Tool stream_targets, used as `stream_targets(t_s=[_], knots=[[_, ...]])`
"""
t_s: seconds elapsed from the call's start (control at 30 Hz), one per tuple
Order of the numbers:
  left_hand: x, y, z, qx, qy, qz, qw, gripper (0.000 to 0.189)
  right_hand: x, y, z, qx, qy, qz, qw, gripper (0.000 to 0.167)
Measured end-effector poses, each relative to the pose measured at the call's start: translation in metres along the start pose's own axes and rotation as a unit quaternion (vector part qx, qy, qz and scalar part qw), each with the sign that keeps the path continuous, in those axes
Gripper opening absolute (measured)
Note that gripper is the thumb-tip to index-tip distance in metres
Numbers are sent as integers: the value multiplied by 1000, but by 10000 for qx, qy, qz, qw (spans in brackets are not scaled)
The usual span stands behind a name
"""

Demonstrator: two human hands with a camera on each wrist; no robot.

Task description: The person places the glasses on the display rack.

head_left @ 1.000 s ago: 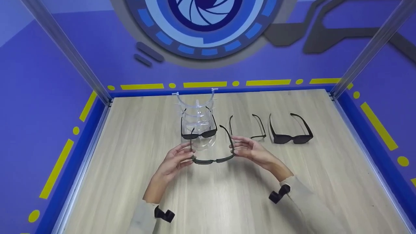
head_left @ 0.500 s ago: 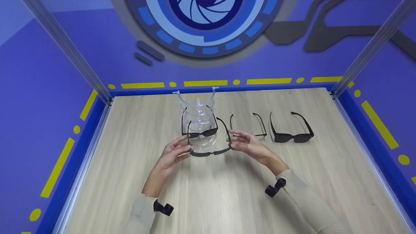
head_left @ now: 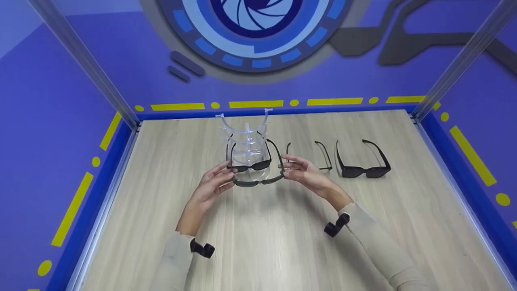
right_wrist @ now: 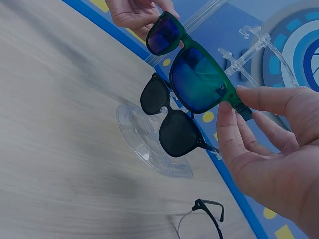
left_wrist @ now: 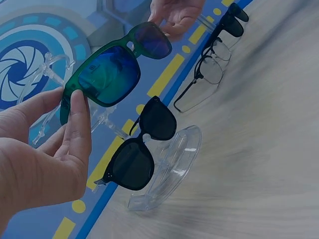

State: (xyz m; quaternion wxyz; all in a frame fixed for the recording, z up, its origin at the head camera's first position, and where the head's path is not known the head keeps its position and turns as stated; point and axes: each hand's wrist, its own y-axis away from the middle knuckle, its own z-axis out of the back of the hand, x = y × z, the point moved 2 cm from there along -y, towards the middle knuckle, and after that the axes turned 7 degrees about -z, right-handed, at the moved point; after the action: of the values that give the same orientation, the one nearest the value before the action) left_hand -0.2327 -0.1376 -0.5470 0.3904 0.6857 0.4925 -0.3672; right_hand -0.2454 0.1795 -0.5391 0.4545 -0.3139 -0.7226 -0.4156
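Between both hands hangs a pair of green-framed sunglasses with mirrored blue-green lenses. My left hand pinches the frame at its left hinge, thumb and fingers on either side. At the opposite hinge my right hand pinches it the same way. The temples point away, toward the clear plastic display stand. Black sunglasses sit on a low tier of that stand, just behind and below the green pair. The stand's upper tiers carry no glasses.
Right of the stand, thin-rimmed eyeglasses rest on the wooden table. Farther right lie chunky black sunglasses, temples unfolded. Blue printed walls enclose the back and both sides.
Both hands have moved forward with the green-framed sunglasses, bringing them from in front of the stand to overlap its lower part. The other glasses have stayed put.
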Motion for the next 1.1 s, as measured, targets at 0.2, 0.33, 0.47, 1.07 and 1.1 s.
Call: stream_targets(t_s=[0.2,0.33,0.47,1.07,1.1], knots=[[-3,-6,5,126,183,-37,9997,68,7,-8,1,-119,273,-39,9995,67],[-5,-10,7,-1,299,-111,9995,67,9,-14,0,-184,420,-118,9989,66],[-7,-14,8,-219,262,-196,9992,63,11,-20,-3,-197,383,-99,9990,66],[-22,-32,10,-626,142,-393,9972,51,25,-43,-13,-407,-106,345,9985,56],[-23,-33,10,-663,158,-383,9969,51,26,-45,-13,-432,-107,355,9984,56]])
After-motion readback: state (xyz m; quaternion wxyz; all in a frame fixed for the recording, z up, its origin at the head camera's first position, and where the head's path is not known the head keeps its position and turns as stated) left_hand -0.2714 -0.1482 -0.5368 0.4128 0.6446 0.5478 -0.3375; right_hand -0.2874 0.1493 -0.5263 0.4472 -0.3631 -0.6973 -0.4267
